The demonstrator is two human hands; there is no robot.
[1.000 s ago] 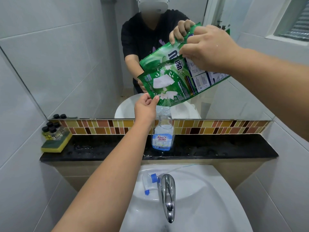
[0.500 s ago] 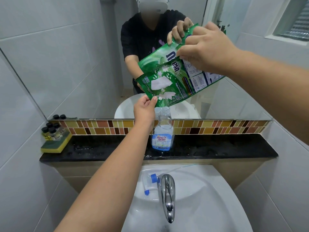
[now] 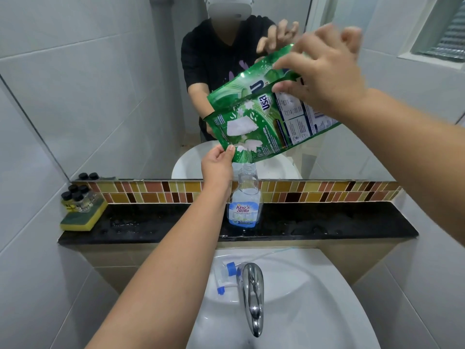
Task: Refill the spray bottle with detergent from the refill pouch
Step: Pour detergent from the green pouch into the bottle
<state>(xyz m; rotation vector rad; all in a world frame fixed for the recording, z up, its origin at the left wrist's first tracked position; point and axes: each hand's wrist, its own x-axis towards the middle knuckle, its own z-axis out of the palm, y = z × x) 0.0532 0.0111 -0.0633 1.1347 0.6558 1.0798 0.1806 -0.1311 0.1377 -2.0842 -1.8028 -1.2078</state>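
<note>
The green refill pouch (image 3: pixel 264 122) hangs tilted, its lower corner just above the open neck of the clear spray bottle (image 3: pixel 245 197). The bottle has a blue label and stands uncapped on the black ledge (image 3: pixel 352 222). My left hand (image 3: pixel 217 162) pinches the pouch's lower corner beside the bottle neck. My right hand (image 3: pixel 324 71) holds the raised upper end between thumb and forefinger, its other fingers spread and blurred. The bottle's white and blue spray head (image 3: pixel 226 275) lies in the sink.
A chrome faucet (image 3: pixel 253 298) juts over the white basin (image 3: pixel 314 311) below the ledge. A yellow-green sponge (image 3: pixel 83 217) with several small black-capped bottles (image 3: pixel 78 195) sits at the ledge's left end. A mirror (image 3: pixel 100 84) fills the wall behind and shows me.
My right hand has loosened from a full grip to a thumb-and-forefinger hold, with the other fingers lifting off. The pouch's lower corner has dropped closer to the bottle neck.
</note>
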